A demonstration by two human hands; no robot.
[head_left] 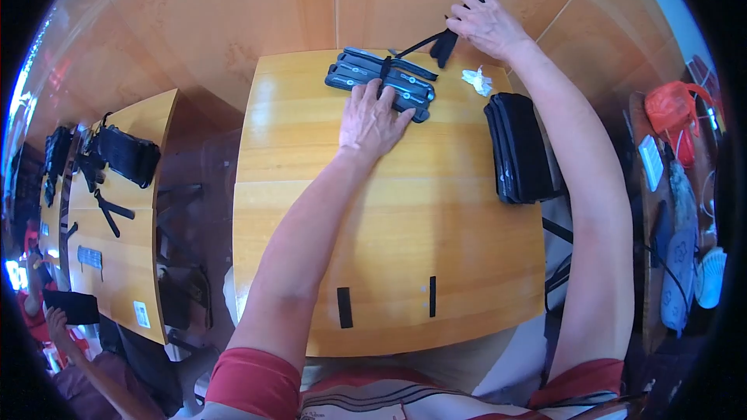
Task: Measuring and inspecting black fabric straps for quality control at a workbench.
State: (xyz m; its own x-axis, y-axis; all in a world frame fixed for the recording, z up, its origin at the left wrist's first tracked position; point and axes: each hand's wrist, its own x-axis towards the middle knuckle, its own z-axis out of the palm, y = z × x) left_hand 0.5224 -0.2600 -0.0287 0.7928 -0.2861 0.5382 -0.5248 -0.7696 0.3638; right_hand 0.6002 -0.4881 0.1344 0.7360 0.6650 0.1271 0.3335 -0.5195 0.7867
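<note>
Near the far edge of the table lies a bundle of dark grey, flat padded pieces (373,82), with a black strap (386,70) across its middle. My left hand (369,120) rests on the bundle's near side, fingers spread and pressing on top. Raised beyond the far right corner, my right hand (486,25) is closed around black straps (443,48), which hang below it. One thin strand runs from them back toward the bundle. A crumpled white tissue (477,81) lies on the table below that hand.
A stack of black padded pieces (520,148) stands along the table's right edge. Two short black strips (345,307) lie near the front edge. At left, another table (124,249) bears black items, with a person's hand (58,327) nearby. A wooden wall (233,8) rises behind.
</note>
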